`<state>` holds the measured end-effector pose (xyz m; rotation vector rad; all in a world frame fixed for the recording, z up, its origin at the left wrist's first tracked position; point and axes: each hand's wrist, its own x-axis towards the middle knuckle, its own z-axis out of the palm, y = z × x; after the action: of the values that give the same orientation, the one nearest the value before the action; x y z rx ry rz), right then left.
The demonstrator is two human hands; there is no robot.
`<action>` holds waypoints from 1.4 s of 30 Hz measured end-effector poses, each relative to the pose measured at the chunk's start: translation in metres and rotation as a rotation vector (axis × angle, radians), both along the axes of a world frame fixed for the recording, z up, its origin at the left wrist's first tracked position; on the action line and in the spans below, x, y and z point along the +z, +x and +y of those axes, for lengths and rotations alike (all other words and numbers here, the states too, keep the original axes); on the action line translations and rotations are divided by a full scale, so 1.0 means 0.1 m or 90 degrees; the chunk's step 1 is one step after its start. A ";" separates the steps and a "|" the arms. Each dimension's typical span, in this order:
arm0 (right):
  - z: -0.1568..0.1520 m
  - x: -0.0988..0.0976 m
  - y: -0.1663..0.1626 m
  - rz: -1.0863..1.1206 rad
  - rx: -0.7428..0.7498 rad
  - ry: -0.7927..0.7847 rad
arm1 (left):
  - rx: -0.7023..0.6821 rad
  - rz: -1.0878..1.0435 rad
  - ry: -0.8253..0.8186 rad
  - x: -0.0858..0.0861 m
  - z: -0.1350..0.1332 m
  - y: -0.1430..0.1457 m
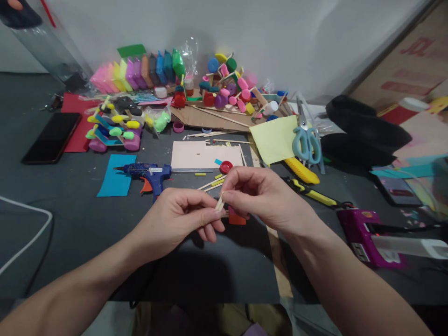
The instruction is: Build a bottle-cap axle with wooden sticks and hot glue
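My left hand [187, 212] pinches short pale wooden sticks [219, 204] between thumb and forefinger, over the front middle of the table. Against their upper end press the thumb and forefinger of my right hand [261, 193], closed in a pinch. An orange-red piece [237, 217] shows just below the right hand; I cannot tell whether it is joined to the sticks. Beyond the fingers are a red bottle cap [226, 167], more thin sticks and short yellow tubes [217, 182]. A blue glue gun [149, 173] lies past my left hand, its nozzle over blue paper [117, 179].
Behind are a pale pink card [189, 154], several coloured clay packs [140, 72] and small stick-and-cap models [115, 126]. Scissors [306, 140], a yellow cutter [303, 170] and a purple power strip [364, 233] lie right. A phone [52, 137] lies left.
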<state>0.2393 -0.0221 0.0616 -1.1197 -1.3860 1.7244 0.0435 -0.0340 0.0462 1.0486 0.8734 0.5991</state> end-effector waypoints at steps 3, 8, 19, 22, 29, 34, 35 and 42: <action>-0.02 -0.01 -0.02 0.015 -0.013 0.009 | -0.008 -0.006 0.007 0.00 0.00 0.00; -0.05 0.00 -0.06 0.005 -0.022 0.041 | 0.045 0.000 0.038 -0.01 -0.02 0.02; -0.27 -0.04 0.81 -0.866 -0.065 0.360 | 0.079 -0.035 0.043 0.08 -0.08 0.00; -0.42 -0.25 1.16 -1.020 0.023 0.398 | 0.083 -0.034 0.067 0.10 -0.10 0.00; -0.53 -0.38 1.47 -1.071 -0.027 0.335 | 0.077 0.029 0.245 0.07 -0.15 -0.02; -0.54 -0.40 1.58 -1.032 0.012 0.349 | 0.073 0.066 0.400 0.06 -0.14 -0.05; -0.54 -0.41 1.57 -1.031 0.017 0.355 | 0.074 0.073 0.425 0.06 -0.14 -0.05; -0.52 -0.42 1.44 -1.070 0.021 0.397 | 0.028 0.102 0.484 0.09 -0.12 -0.05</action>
<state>0.3837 -0.0738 0.0194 -2.1564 -2.4903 -0.1346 0.0383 -0.0461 0.0550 1.7837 0.8211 0.9270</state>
